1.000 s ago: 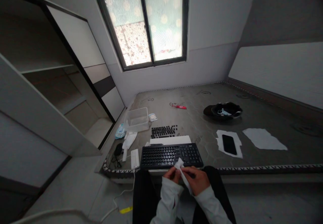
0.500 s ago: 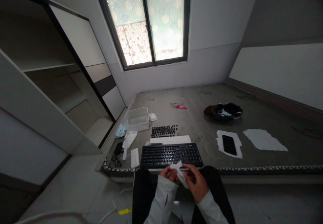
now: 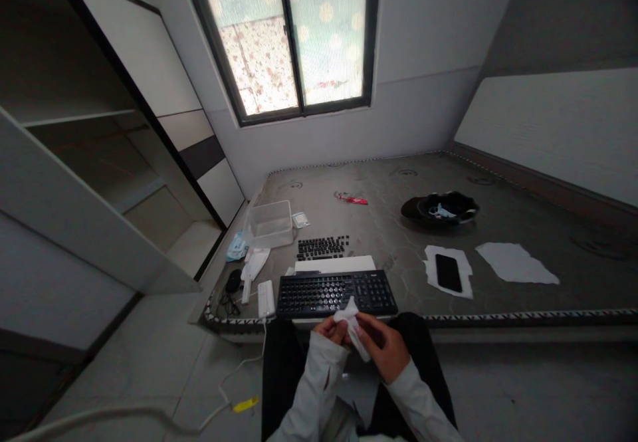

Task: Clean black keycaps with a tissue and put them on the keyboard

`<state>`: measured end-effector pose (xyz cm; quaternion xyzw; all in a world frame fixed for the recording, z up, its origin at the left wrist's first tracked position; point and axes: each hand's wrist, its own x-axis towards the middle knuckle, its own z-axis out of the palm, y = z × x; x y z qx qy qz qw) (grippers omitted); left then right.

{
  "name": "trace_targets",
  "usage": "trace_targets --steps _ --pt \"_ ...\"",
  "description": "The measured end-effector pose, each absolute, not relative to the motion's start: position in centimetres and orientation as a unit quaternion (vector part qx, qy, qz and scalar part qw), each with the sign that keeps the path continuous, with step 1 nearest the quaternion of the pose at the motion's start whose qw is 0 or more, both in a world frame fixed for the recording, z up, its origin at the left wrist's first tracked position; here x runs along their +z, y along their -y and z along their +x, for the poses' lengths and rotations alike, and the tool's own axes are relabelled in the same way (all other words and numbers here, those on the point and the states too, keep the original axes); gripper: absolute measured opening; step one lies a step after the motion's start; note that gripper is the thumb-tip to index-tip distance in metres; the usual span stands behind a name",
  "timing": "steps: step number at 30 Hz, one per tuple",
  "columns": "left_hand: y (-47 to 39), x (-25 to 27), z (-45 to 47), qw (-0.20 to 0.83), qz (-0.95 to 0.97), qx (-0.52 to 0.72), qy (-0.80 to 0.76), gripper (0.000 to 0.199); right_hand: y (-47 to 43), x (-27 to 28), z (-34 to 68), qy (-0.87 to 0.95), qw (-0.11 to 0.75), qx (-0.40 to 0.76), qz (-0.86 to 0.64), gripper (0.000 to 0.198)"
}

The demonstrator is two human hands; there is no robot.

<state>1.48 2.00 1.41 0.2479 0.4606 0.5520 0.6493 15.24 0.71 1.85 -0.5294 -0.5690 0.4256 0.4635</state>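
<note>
Both hands meet in front of my lap over a crumpled white tissue [image 3: 351, 326]. My left hand [image 3: 329, 329] pinches it from the left, its fingers curled. From the right, my right hand [image 3: 383, 343] grips the tissue with thumb and fingers; whether anything small is wrapped inside is hidden. Just beyond the hands lies a black keyboard [image 3: 329, 294] whose keycaps are partly removed, by the look of its upper rows. Behind it are a white strip [image 3: 333, 265] and rows of loose black keycaps [image 3: 323, 247] on the mattress.
A clear plastic box [image 3: 270, 224], a white power strip [image 3: 266, 299] and a black mouse [image 3: 232, 281] stand left. To the right are a phone [image 3: 448, 273] on white paper, another paper sheet [image 3: 516, 262] and a black cap [image 3: 439, 209]. A cable [image 3: 239, 367] crosses the floor.
The head view has tipped down slightly, so the mattress and its things sit higher in the picture. My hands have shifted a little on the tissue, still holding it.
</note>
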Motion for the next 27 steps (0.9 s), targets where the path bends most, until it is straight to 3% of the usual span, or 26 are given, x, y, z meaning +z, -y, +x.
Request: trace_targets --steps 6,11,12,16,20,24,27 --pt "-2.0 3.0 1.7 0.643 0.235 0.532 -0.497 0.062 -0.4 2.1 15.2 0.551 0.481 0.443 -0.519 0.048" --pt "-1.7 2.7 1.5 0.640 0.270 0.520 -0.497 0.055 -0.1 3.5 15.3 0.640 0.500 0.362 -0.458 0.087" --pt "-1.6 2.6 1.5 0.643 0.276 0.517 -0.493 0.054 0.0 3.8 15.3 0.664 0.492 0.333 -0.454 0.080" --pt "-1.3 2.9 1.2 0.631 0.299 0.518 -0.494 0.053 -0.3 4.4 15.6 0.673 0.487 0.278 -0.482 0.020" --pt "-1.2 4.1 0.9 0.620 0.369 0.482 -0.496 0.052 -0.6 3.6 15.9 0.649 0.510 0.259 -0.501 0.017" --pt "-1.3 5.2 0.8 0.573 0.485 0.464 -0.470 0.033 -0.9 3.2 16.3 0.626 0.503 0.276 -0.528 0.019" --pt "-1.4 5.5 1.1 0.565 0.434 0.487 -0.506 0.031 -0.9 3.6 16.3 0.628 0.489 0.332 -0.505 0.025"
